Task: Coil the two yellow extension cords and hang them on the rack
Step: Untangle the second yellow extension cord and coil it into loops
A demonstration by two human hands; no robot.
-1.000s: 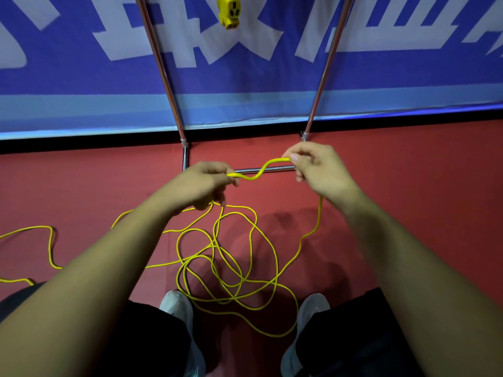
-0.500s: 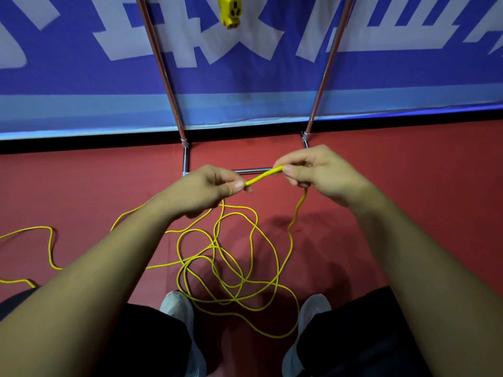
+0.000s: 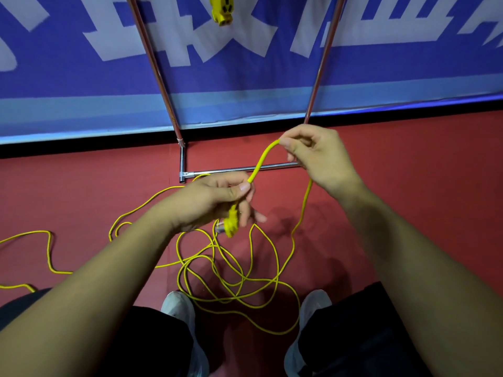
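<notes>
Holds a short stretch of the yellow extension cord point(image 3: 261, 162) up between both hands, above the red floor point(image 3: 408, 186) and just in front of the low crossbar of the rack point(image 3: 231, 169). Pinches it near its end with the left hand point(image 3: 212, 200), thumb pressed onto the cord against the curled forefinger, and lets the yellow plug point(image 3: 231, 225) dangle below that fist. Pinches the upper end of the stretch with the right hand point(image 3: 321, 156), thumb and fingertips closed tight on the cord, remaining fingers curled. Runs down from the right hand past the wrist into a loose tangle of overlapping loops on the floor, ahead of and between two white shoes point(image 3: 178, 308). Leaves more yellow line trailing in waves to the left edge; cannot tell whether same cord or the second. Shows the rack's two chrome uprights slanting up against a blue banner point(image 3: 81, 85) with white lettering, and a yellow socket end point(image 3: 221, 10) hanging between them at the top edge.
</notes>
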